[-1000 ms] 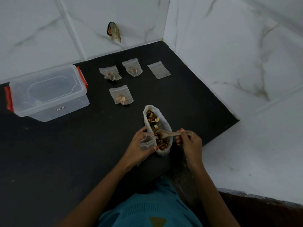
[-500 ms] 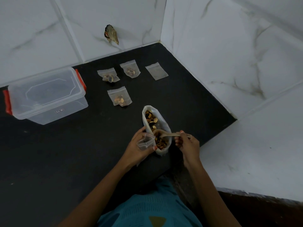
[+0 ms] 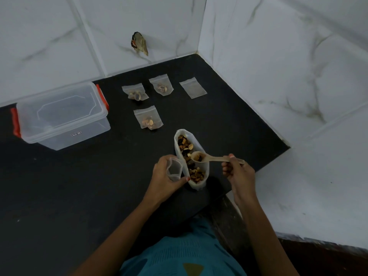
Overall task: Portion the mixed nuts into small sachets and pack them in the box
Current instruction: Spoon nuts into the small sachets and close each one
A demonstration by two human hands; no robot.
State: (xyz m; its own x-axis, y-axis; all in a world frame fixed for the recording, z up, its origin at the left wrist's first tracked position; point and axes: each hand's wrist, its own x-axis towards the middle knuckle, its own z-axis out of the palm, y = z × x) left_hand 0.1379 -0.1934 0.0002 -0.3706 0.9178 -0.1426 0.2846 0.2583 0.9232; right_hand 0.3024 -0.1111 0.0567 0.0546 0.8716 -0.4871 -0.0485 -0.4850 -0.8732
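In the head view you're mid-fill: your left hand curls round a small clear sachet, held open just beside the tall clear plastic bag of mixed nuts, and your right hand pinches a loaded pale wooden spoon above it. Next, tip the spoon leftwards into the sachet. The sticker on the red-clipped clear box, far left, is unreadable.

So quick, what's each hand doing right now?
Left hand: holds an open sachet.
Right hand: holds a spoon with nuts.
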